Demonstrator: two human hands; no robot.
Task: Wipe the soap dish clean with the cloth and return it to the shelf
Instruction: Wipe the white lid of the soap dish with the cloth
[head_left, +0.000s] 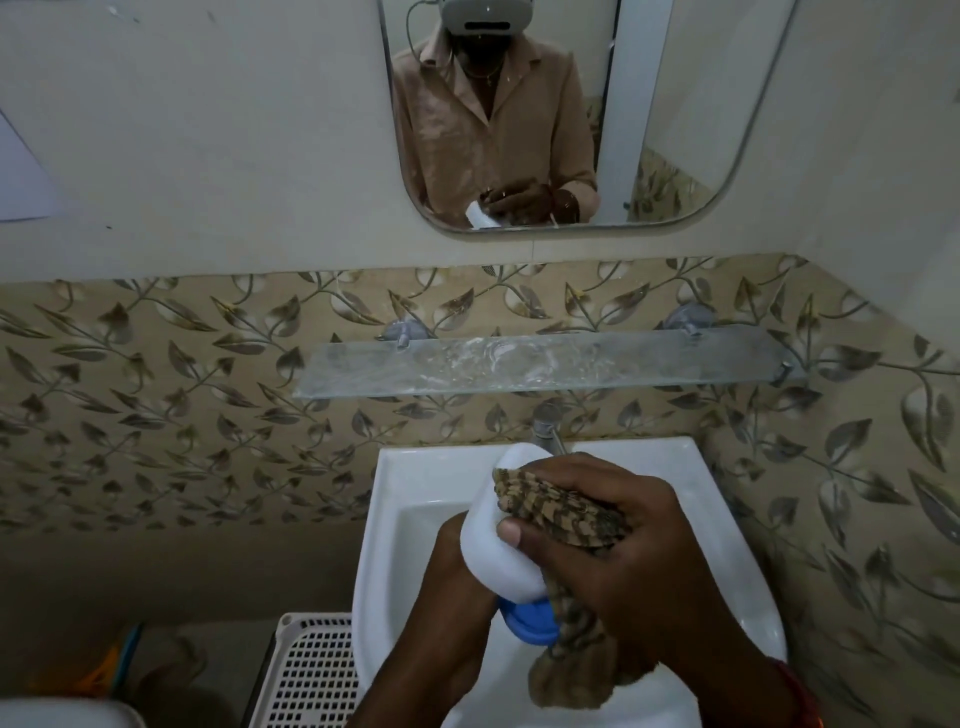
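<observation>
Over the white sink (675, 499) I hold a white soap dish (501, 551), tilted on edge. My left hand (447, 597) grips it from below, mostly hidden behind the dish. My right hand (634, 551) holds a brown patterned cloth (550, 506) pressed against the dish, thumb on the white surface. The cloth's loose end hangs down below my wrist. A blue piece (530, 621) shows just under the dish. The glass shelf (545, 364) on the wall above the sink is bare and streaked.
A chrome tap (548, 428) stands at the back of the sink, right behind the dish. A mirror (561, 109) hangs above the shelf. A white perforated basket (311, 670) sits left of the sink, low down.
</observation>
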